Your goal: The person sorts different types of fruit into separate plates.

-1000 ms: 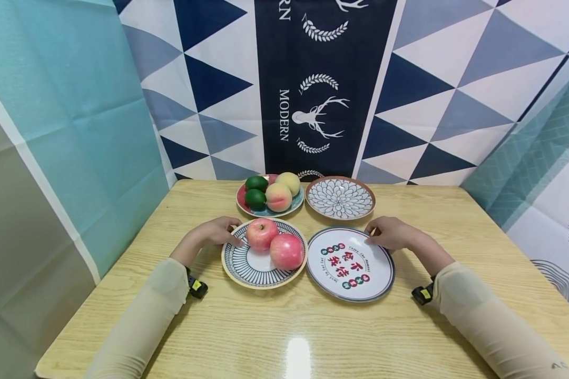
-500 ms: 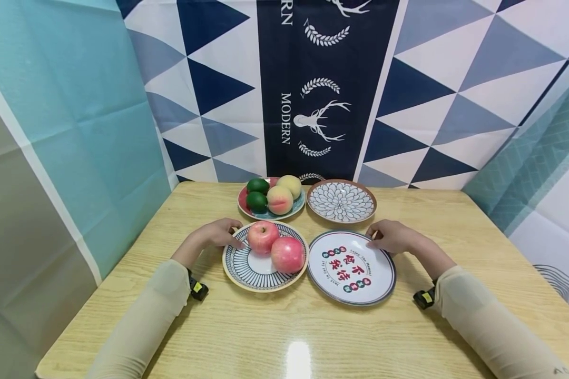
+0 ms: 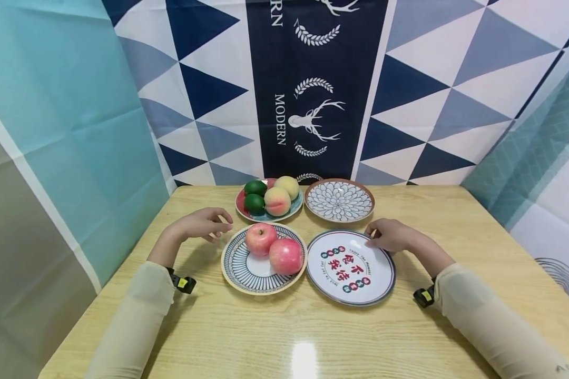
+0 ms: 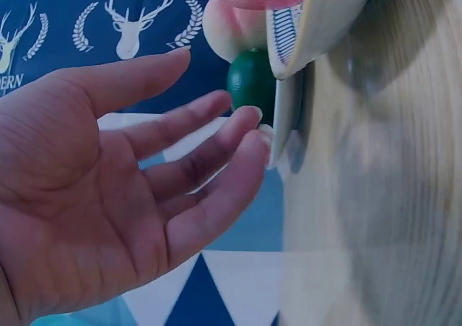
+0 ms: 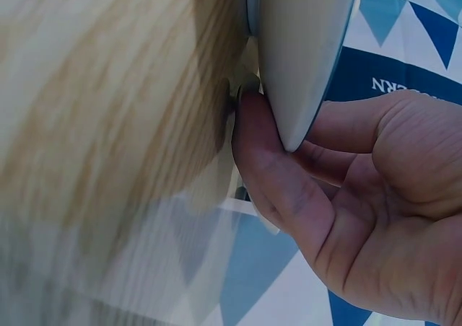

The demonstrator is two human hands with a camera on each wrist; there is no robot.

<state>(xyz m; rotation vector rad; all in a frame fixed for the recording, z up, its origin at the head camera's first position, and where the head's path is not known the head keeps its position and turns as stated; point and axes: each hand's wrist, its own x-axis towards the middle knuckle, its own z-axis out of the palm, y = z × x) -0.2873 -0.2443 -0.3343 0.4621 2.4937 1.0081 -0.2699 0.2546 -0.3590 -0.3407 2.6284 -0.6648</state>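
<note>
My left hand (image 3: pixel 204 223) hovers just left of a striped plate (image 3: pixel 239 273), fingers loosely spread and holding nothing; the left wrist view shows its palm and parted fingers. On that plate sit two red apples (image 3: pixel 286 257). My right hand (image 3: pixel 390 235) pinches the right rim of a white plate with red lettering (image 3: pixel 334 273), thumb over the rim and fingers underneath. In the right wrist view the plate's pale underside (image 5: pixel 303 45) rests between thumb and curled fingers. The white plate stands right beside the striped one.
Behind, a red and teal plate (image 3: pixel 291 209) bears two peaches (image 3: pixel 277 201) and two dark green fruits (image 3: pixel 254 203). To its right is a brown-rimmed plate with a petal pattern (image 3: pixel 340 200). Patterned cloth (image 3: pixel 308 121) hangs behind the wooden table (image 3: pixel 246 337).
My left hand has let go of the striped plate's rim and moved off to the left, its fingers opening. The right hand stays on the white plate's rim. The head view has shifted slightly.
</note>
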